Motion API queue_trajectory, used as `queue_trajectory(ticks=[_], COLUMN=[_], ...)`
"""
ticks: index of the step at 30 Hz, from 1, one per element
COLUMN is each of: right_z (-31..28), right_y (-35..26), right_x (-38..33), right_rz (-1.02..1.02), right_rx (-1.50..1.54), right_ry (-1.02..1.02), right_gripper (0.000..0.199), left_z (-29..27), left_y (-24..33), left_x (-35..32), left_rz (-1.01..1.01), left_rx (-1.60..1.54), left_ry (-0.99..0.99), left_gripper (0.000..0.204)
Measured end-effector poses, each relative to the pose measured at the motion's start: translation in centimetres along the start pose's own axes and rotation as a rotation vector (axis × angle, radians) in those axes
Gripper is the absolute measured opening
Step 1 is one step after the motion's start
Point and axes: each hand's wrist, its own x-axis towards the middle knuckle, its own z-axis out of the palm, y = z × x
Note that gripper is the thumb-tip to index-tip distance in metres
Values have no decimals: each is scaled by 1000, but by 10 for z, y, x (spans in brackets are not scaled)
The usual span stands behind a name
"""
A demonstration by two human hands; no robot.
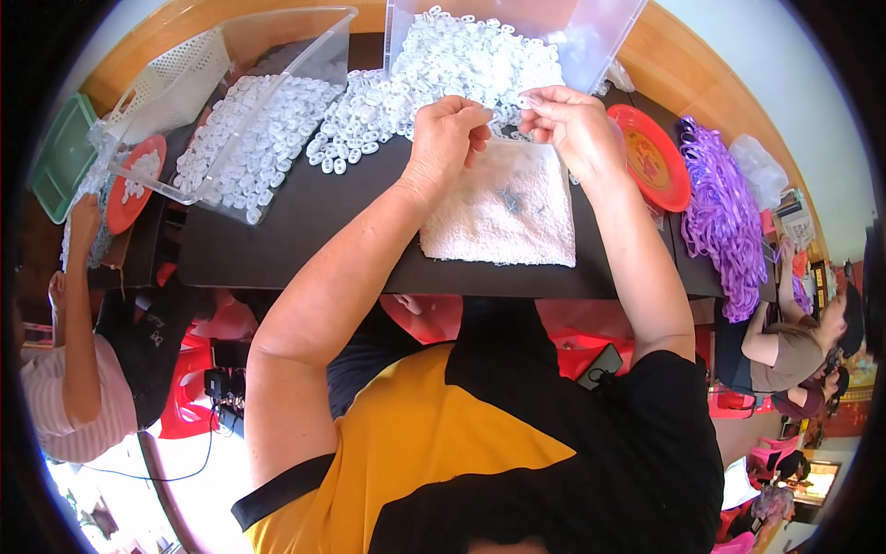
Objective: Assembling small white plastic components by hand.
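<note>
Both of my hands are raised over a white folded towel (498,231) on the dark table. My right hand (580,129) pinches a small white oval plastic piece (524,102) between thumb and forefinger. To its left, my left hand (445,138) is closed with thumb and forefinger together; what it holds, if anything, is too small to make out. Small dark bits (513,199) lie on the towel. Just beyond my hands spreads a heap of similar white pieces (369,115), oval with holes, spilling from a tipped clear plastic bin (602,42).
A second clear bin (314,55) with white pieces stands at the left, near a white basket (185,74) and a green tray (60,157). A red plate (672,180) and a purple strap bundle (724,222) lie at the right. Other people sit on both sides.
</note>
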Motion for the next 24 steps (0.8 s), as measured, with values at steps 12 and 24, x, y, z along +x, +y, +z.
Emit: queue_trajectory(ticks=[12,24], right_z=[69,81], right_y=[12,19], right_x=[-43,-47], right_rz=[-34,-226], right_rx=[-76,-76], right_ry=[-158,-150], right_gripper=[13,15], left_z=[0,-1], left_y=[16,7], left_x=[-9,-2], left_rz=[-6,1], left_rx=[-403,-473], left_ry=[32,44], left_gripper=[14,16])
